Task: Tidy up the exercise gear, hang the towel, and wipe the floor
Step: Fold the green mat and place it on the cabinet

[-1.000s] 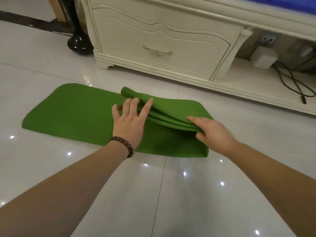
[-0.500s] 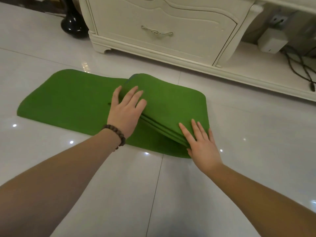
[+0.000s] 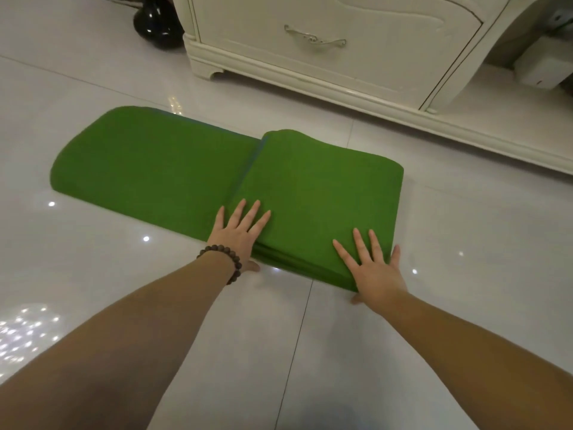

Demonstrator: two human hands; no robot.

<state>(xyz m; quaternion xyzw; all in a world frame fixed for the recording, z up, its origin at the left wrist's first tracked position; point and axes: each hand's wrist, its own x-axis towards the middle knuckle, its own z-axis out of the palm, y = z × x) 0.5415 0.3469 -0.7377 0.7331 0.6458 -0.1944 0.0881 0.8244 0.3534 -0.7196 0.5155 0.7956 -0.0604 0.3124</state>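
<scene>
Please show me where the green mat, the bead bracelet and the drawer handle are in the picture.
Green mat (image 3: 155,169): head view, on the flat unfolded part at left.
Bead bracelet (image 3: 228,259): head view, on the beads at the left wrist.
Drawer handle (image 3: 314,37): head view, on the middle of the metal bar.

Bare arms, dark bead bracelet (image 3: 225,259)

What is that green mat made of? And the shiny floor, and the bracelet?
The green mat looks like soft foam or rubber with a matte, finely textured face: it bends into thick rounded folds. The floor looks like glazed, polished tile: it mirrors the lights and shows thin joint lines. The bracelet is a string of round dark brown beads, perhaps wood; that cannot be told for certain.
</scene>
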